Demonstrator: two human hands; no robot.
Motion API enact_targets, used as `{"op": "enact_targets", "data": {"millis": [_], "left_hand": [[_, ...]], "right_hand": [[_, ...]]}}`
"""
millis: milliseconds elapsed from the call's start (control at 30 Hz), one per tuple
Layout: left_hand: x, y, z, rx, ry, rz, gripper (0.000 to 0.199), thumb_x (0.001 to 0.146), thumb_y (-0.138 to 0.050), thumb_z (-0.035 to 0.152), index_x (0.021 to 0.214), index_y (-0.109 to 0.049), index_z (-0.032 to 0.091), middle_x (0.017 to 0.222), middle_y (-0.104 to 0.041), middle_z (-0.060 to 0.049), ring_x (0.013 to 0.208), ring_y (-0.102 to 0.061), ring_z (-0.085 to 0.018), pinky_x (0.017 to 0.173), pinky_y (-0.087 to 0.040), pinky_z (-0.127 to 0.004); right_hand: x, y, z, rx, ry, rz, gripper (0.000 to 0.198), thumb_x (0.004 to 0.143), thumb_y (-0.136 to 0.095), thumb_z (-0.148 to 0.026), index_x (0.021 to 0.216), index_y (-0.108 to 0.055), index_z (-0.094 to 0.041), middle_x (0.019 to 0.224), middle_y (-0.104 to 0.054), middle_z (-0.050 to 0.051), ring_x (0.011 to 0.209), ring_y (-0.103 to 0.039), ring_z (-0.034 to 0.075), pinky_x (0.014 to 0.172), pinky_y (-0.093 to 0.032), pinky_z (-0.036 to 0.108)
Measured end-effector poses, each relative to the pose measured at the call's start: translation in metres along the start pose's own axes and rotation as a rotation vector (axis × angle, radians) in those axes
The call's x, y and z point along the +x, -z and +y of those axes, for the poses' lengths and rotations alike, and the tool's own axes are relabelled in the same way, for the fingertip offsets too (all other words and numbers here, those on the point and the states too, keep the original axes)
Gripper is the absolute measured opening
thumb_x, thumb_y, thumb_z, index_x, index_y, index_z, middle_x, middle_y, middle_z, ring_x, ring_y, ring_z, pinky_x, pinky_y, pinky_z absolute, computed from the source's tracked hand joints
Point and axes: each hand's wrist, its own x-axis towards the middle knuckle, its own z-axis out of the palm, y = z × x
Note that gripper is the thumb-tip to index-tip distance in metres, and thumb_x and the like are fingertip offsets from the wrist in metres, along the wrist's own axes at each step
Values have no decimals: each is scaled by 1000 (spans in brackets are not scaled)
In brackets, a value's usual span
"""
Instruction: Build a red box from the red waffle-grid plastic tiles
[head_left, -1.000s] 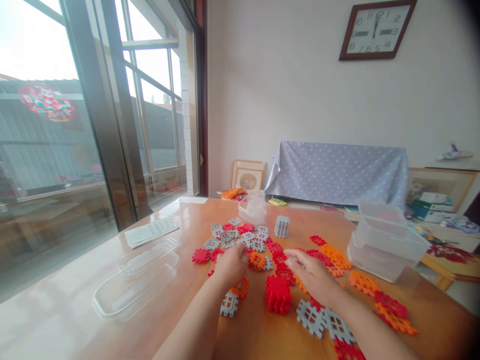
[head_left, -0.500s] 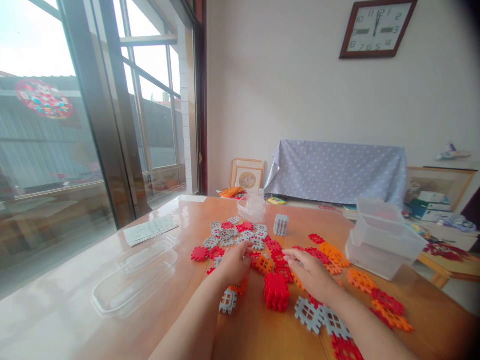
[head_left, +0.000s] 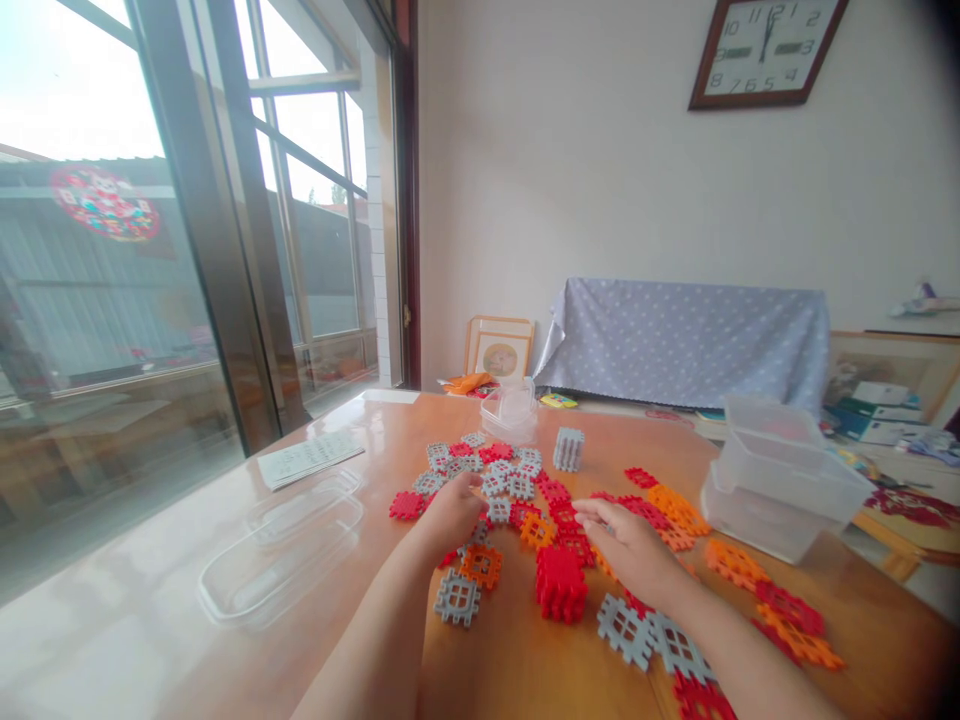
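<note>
Your left hand (head_left: 450, 512) rests palm-down, grip loose and empty, on the grey tiles (head_left: 501, 478) mid-bench, while your open right hand (head_left: 628, 545) fingers red tiles (head_left: 571, 538) behind the red cube (head_left: 560, 583).

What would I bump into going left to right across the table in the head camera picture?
Clear plastic lid → sheet of paper → left hand → red block cube → right hand → stacked clear tubs.
</note>
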Motion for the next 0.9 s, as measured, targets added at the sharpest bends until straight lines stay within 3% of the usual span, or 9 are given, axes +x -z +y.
{"op": "enact_targets", "data": {"millis": [133,200,367,533,733,900], "left_hand": [[8,2,-5,-203,28,84,33,85,-54,29,116,-59,19,99,-72,-9,85,-66,-21,74,-49,-30],[8,3,-6,-93,29,136,28,86,-52,28,111,-61,20,104,-72,-10,93,-66,-24,79,-48,-32],[-2,-4,2,353,-117,39,39,85,-48,19,120,-63,26,127,-68,-10,121,-57,-30,101,-40,-43],[-10,-13,9,522,-164,-47,36,87,-44,18,112,-67,28,127,-68,-9,125,-55,-32,107,-33,-55],[-13,-14,12,533,-181,-102,28,86,-45,18,96,-70,26,119,-70,-9,115,-61,-32,105,-35,-56],[-14,-13,14,521,-167,-102,29,84,-46,17,97,-70,26,118,-71,-9,116,-61,-33,107,-30,-61]], "right_hand": [[2,-1,1,0,9,14,39,97,-49,-47,124,-66,-25,123,-72,6,117,-65,25,103,-49,43],[3,0,-1,1,8,19,39,97,-48,-46,124,-66,-25,125,-71,7,118,-65,26,105,-49,43],[14,3,-10,49,-14,-72,41,97,-45,-37,131,-62,-23,133,-68,8,125,-62,24,110,-47,44],[42,1,-18,-89,44,-191,43,93,-47,-30,131,-66,-24,138,-66,8,129,-59,26,114,-41,47],[101,-29,-23,-300,173,-322,45,93,-45,-28,132,-66,-21,135,-66,12,126,-59,26,112,-42,43],[140,-61,-19,-347,158,-397,52,94,-49,-36,144,-56,-25,154,-49,11,145,-41,30,121,-27,49]]}}
